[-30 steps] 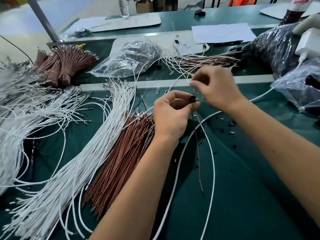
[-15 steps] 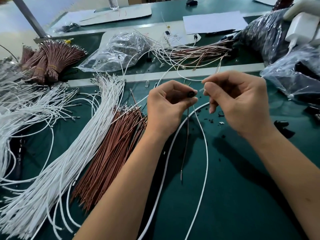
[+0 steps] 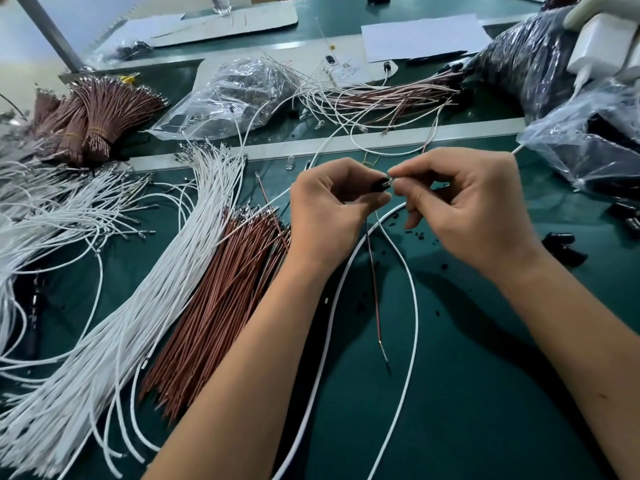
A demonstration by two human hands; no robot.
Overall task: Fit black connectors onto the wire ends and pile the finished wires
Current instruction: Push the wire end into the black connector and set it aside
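The left hand [image 3: 329,209] pinches a black connector [image 3: 381,184] above the green surface [image 3: 485,393]. The right hand [image 3: 474,209] pinches a white wire [image 3: 412,289] end touching the connector. A brown wire [image 3: 374,282] hangs below the connector.

Black connector [image 3: 381,184] in pinch: glossy plastic, metal glint at tip; white wire [image 3: 412,296] below grip: smooth plastic sleeve; brown wire [image 3: 374,289] beside it: matt sleeve; table [image 3: 485,393] beneath: matt green cloth-like mat
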